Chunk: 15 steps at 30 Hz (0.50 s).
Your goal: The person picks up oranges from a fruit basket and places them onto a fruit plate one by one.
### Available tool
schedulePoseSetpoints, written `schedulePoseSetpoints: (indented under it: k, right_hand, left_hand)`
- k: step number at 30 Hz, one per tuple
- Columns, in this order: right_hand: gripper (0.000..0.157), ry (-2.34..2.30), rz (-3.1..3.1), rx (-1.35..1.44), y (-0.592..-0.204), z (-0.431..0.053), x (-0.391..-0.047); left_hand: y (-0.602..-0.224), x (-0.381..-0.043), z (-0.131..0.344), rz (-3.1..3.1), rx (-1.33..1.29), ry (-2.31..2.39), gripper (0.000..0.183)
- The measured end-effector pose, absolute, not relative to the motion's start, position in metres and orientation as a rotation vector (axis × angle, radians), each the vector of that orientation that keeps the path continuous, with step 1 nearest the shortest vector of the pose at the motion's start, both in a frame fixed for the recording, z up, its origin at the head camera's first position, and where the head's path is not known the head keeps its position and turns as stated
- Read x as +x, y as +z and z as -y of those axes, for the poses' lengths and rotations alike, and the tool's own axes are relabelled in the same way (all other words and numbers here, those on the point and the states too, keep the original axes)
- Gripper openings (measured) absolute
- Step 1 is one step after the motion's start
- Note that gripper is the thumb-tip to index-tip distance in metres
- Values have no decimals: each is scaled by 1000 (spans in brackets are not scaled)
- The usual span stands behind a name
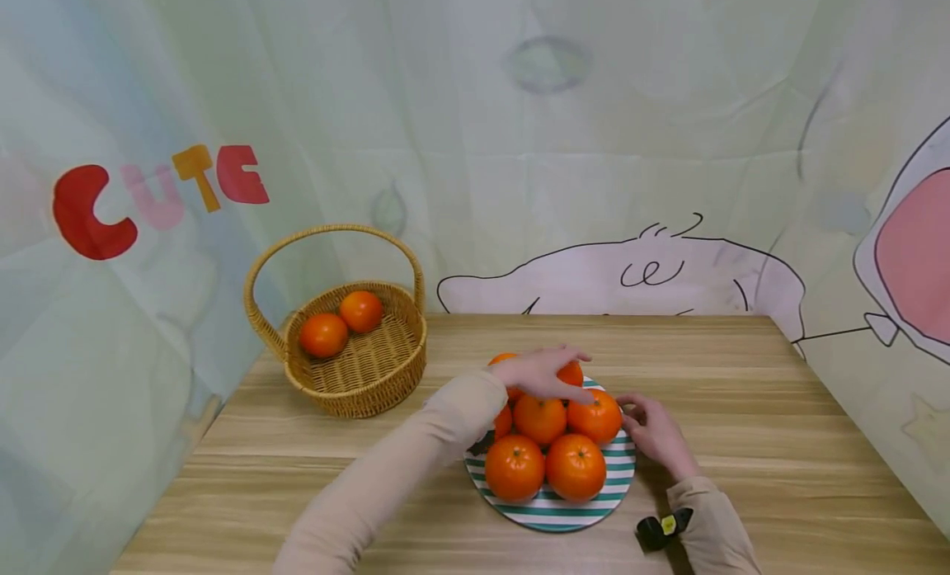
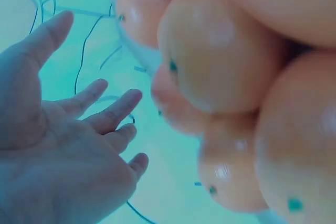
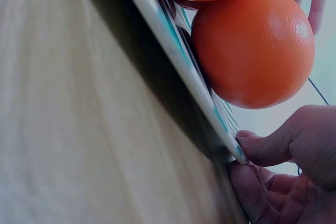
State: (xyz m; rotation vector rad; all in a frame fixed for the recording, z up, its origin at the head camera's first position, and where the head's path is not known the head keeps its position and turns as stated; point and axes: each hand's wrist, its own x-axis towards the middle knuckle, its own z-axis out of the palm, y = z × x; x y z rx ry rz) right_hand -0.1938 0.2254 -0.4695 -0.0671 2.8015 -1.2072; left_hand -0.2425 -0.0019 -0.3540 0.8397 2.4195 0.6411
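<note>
Several oranges [image 1: 540, 420] sit close together on a round plate [image 1: 552, 523] with green and white stripes. My left hand [image 1: 543, 372] reaches over the far side of the group, its fingers spread and nothing in its grasp. In the left wrist view the palm faces up beside a cluster of oranges [image 2: 215, 45], apart from them. At the plate's right side, my right hand [image 1: 659, 436] pinches the rim. The right wrist view shows its thumb on top of the plate edge [image 3: 181, 64] and curled fingers [image 3: 251, 190] below, with an orange [image 3: 254, 48] close by.
A wicker basket [image 1: 371, 400] with a tall arched handle stands at the back left of the wooden table [image 1: 712, 352]. Two oranges [image 1: 324, 336] lie inside it. A printed curtain [image 1: 475, 171] hangs behind the table. A black device [image 1: 656, 532] is at the right wrist.
</note>
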Motion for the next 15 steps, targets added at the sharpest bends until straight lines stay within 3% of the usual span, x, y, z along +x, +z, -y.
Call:
schedulePoseSetpoints:
  k: [10,15]
  right_hand:
    - [32,-1204,-2821,-75,-471,-225,-193]
    - [32,-1202,-2817,-60,-471,-226,-194]
  left_hand:
    - [-351,-263,65,-2388,515,1297,47]
    - [-349,-273,101,-2491,411,1409,44]
